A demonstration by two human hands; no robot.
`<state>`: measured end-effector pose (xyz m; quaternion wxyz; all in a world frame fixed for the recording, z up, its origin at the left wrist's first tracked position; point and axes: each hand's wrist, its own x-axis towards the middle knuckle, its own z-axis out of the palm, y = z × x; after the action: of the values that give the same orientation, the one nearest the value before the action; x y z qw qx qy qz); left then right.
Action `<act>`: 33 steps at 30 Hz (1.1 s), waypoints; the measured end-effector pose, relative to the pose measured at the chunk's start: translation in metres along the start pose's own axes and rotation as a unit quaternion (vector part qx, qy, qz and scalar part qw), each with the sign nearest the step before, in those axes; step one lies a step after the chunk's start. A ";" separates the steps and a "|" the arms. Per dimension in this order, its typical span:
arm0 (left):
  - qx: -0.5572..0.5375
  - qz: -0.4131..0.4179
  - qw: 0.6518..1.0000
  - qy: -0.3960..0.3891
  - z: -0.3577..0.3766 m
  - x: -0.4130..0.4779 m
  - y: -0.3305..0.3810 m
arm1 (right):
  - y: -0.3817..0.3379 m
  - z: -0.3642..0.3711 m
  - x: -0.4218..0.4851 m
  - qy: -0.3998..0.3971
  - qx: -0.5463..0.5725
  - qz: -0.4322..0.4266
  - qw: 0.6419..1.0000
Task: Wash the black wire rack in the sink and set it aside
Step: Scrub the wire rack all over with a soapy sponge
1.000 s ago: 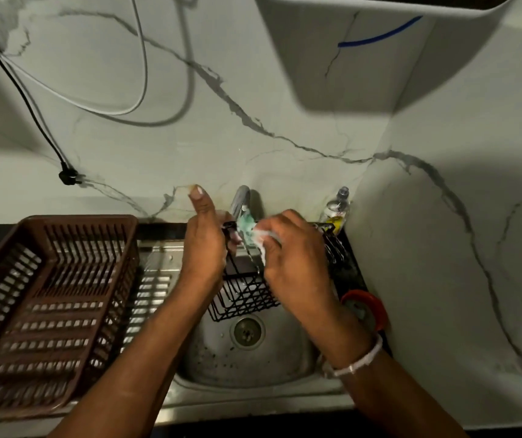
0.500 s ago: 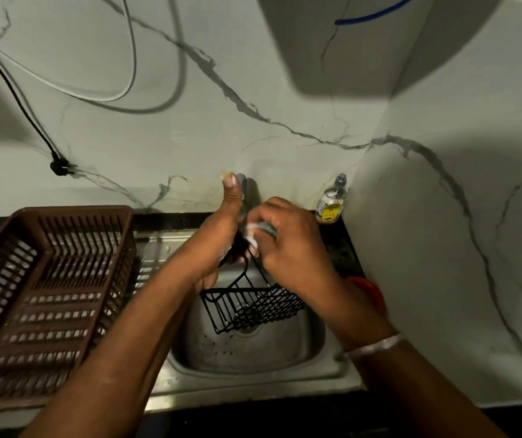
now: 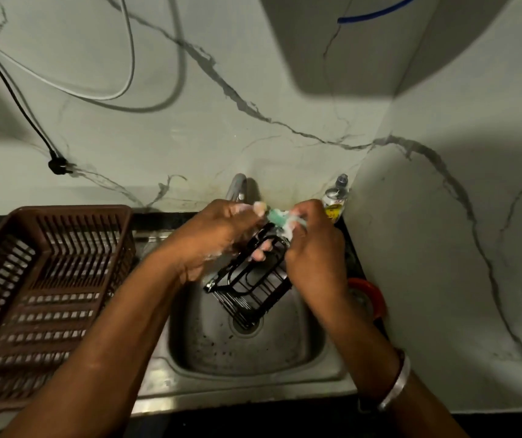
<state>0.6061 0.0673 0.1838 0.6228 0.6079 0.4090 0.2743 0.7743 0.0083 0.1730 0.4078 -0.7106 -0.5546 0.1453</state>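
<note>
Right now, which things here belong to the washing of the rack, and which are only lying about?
For the job: black wire rack, held by the left hand; soapy green sponge, gripped by the right hand; sink; tap.
Lying about: brown basket; small bottle in the corner; red-rimmed object beside the sink; wall cables.

Two hands show, the left hand [image 3: 218, 235] and the right hand [image 3: 313, 254]. There is one wire rack [image 3: 253, 292], one sponge [image 3: 277, 216], one sink [image 3: 253, 352], one tap [image 3: 236, 186], one brown basket [image 3: 73, 210], one bottle [image 3: 335, 197], one red-rimmed round thing [image 3: 370, 295] and one bangle [image 3: 395, 384]. Three cables: one white cable [image 3: 104, 96], one black cable [image 3: 22, 112], one blue cable [image 3: 376, 15].
</note>
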 end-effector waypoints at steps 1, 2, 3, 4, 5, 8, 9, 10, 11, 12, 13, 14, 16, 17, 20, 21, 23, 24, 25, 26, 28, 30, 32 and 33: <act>0.058 0.023 0.998 -0.023 -0.006 -0.007 -0.006 | 0.004 -0.003 0.006 0.017 0.020 0.024 0.999; 0.102 0.044 0.993 -0.033 -0.011 -0.014 -0.013 | 0.009 -0.006 0.011 0.036 0.047 0.040 0.997; 0.123 0.064 0.990 -0.025 -0.013 -0.021 -0.022 | 0.014 -0.007 0.015 0.057 0.071 0.052 0.994; 0.119 0.089 0.989 0.001 -0.011 -0.028 -0.031 | 0.018 -0.008 0.019 0.074 0.091 0.066 0.991; 0.102 0.120 0.987 0.044 -0.006 -0.032 -0.042 | 0.022 -0.007 0.020 0.085 0.102 0.079 0.988; 0.048 0.174 0.962 0.204 0.020 -0.035 -0.067 | 0.026 -0.003 0.017 0.078 0.097 0.064 0.990; 0.024 0.177 0.955 0.239 0.027 -0.032 -0.070 | 0.027 -0.003 0.016 0.071 0.080 0.039 0.994; 0.004 0.174 0.948 0.267 0.031 -0.030 -0.070 | 0.026 -0.003 0.015 0.067 0.058 0.009 0.996; -0.001 0.175 0.941 0.291 0.031 -0.028 -0.067 | 0.023 -0.004 0.015 0.073 0.038 -0.020 0.996; 0.005 0.179 0.934 0.309 0.030 -0.028 -0.064 | 0.020 -0.004 0.016 0.081 0.029 -0.043 0.995; 0.015 0.186 0.929 0.319 0.027 -0.028 -0.061 | 0.017 -0.004 0.019 0.084 0.028 -0.058 0.994; 0.023 0.192 0.925 0.326 0.024 -0.028 -0.061 | 0.015 -0.004 0.022 0.078 0.024 -0.073 0.994; 0.030 0.210 0.918 0.334 0.019 -0.029 -0.059 | 0.015 -0.008 0.026 0.053 0.015 -0.097 0.994; 0.036 0.220 0.915 0.336 0.017 -0.030 -0.057 | 0.014 -0.010 0.028 0.049 0.023 -0.092 0.994; 0.062 0.226 0.910 0.342 0.017 -0.026 -0.052 | 0.008 -0.012 0.028 0.039 0.027 -0.087 0.995; 0.048 0.222 0.911 0.344 0.019 -0.025 -0.050 | 0.006 -0.011 0.028 0.025 0.011 -0.111 0.993; 0.024 0.219 0.916 0.334 0.021 -0.024 -0.047 | 0.004 -0.010 0.029 0.023 -0.015 -0.135 0.991; 0.030 0.223 0.916 0.332 0.022 -0.024 -0.045 | 0.002 -0.010 0.030 0.040 -0.024 -0.126 0.991; 0.041 0.227 0.916 0.329 0.023 -0.024 -0.045 | 0.001 -0.010 0.029 0.052 -0.025 -0.121 0.991; 0.045 0.229 0.915 0.328 0.023 -0.024 -0.045 | 0.000 -0.008 0.027 0.041 -0.022 -0.131 0.990; 0.032 0.224 0.917 0.329 0.023 -0.020 -0.047 | -0.002 -0.003 0.020 -0.017 -0.017 -0.190 0.982; 0.027 0.217 0.918 0.330 0.020 -0.019 -0.047 | 0.000 -0.002 0.019 -0.014 -0.029 -0.201 0.979; 0.026 0.221 0.916 0.334 0.017 -0.017 -0.047 | 0.003 -0.003 0.024 0.043 -0.033 -0.157 0.986; 0.020 0.218 0.914 0.341 0.016 -0.016 -0.048 | 0.005 -0.003 0.026 0.041 -0.029 -0.164 0.985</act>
<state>0.6041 0.0401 0.1384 0.3580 0.5640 0.4589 0.5858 0.7884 0.0300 0.1770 0.4279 -0.6268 -0.6504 0.0312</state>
